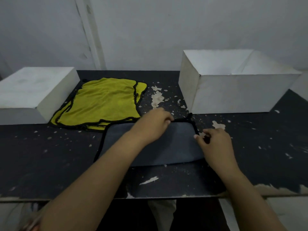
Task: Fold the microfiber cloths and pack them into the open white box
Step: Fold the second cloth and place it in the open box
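The grey cloth [150,144], edged in black, lies folded flat on the dark counter [50,155]. The left hand [153,124] pinches its far edge; the right hand [215,142] pinches its right edge near the corner. The yellow cloths [103,102] lie piled behind it to the left. The open white box [236,90] stands far right; a closed white box [33,92] stands far left.
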Tool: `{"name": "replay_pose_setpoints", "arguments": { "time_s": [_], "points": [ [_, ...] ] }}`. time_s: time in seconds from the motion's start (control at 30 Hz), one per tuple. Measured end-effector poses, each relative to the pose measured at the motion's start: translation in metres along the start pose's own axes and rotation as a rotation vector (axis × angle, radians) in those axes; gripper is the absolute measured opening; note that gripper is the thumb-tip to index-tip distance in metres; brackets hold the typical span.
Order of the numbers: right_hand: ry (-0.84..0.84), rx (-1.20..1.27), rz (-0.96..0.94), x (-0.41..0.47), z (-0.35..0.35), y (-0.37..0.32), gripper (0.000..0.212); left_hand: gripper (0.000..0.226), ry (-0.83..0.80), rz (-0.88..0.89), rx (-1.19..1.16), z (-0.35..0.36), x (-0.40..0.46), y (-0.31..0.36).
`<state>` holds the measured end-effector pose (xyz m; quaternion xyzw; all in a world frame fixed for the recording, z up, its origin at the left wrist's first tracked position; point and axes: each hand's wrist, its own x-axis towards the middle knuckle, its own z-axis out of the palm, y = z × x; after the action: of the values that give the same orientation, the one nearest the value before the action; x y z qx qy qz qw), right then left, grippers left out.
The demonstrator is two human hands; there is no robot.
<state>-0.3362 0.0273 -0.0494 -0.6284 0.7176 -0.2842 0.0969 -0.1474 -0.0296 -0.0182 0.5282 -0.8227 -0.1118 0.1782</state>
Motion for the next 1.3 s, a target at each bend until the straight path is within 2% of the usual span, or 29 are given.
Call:
{"name": "replay_pose_setpoints", "arguments": {
  "time_s": [0.1, 0.2, 0.3, 0.43, 0.57, 0.67, 0.73, 0.87, 0.97, 1.07, 1.17, 1.3],
  "points": [
    [0.040, -0.057, 0.002, -0.016, -0.001, -0.002, 0.039, 0.040, -0.099, 0.118, -0.008, 0.024, 0.018, 0.027],
    [0.056, -0.105, -0.012, -0.027, -0.001, -0.006, 0.037, 0.054, -0.154, 0.225, 0.209, 0.036, 0.028, 0.043],
    [0.084, -0.136, -0.024, -0.035, 0.000, -0.008, 0.035, 0.053, -0.176, 0.290, 0.428, 0.034, 0.035, 0.055],
    [0.095, -0.174, -0.003, -0.038, 0.004, -0.013, 0.033, 0.038, -0.168, 0.317, 0.535, 0.031, 0.043, 0.058],
    [0.051, -0.216, 0.051, -0.036, 0.004, -0.018, 0.034, 0.031, -0.188, 0.273, 0.466, 0.029, 0.047, 0.060],
    [0.020, -0.209, 0.062, -0.034, -0.001, -0.021, 0.030, 0.027, -0.178, 0.244, 0.328, 0.024, 0.048, 0.058],
    [0.029, -0.104, 0.067, -0.032, -0.008, -0.026, 0.021, 0.024, -0.134, 0.213, 0.211, 0.017, 0.047, 0.052],
    [0.058, 0.265, 0.095, -0.032, -0.018, -0.042, 0.004, 0.024, 0.019, 0.149, 0.025, -0.003, 0.043, 0.033],
    [0.120, 0.430, -0.028, -0.038, -0.018, -0.061, 0.016, 0.025, 0.123, 0.165, -0.025, -0.020, 0.038, 0.020],
    [0.155, 0.460, -0.160, -0.045, -0.010, -0.081, 0.030, 0.028, 0.202, 0.148, -0.035, -0.039, 0.030, 0.001],
    [0.148, 0.473, -0.296, -0.054, 0.002, -0.098, 0.040, 0.025, 0.221, 0.122, -0.041, -0.059, 0.015, -0.024],
    [0.120, 0.430, -0.473, -0.063, 0.023, -0.118, 0.042, 0.018, 0.218, 0.074, 0.028, -0.077, -0.011, -0.058]
  ]
}}
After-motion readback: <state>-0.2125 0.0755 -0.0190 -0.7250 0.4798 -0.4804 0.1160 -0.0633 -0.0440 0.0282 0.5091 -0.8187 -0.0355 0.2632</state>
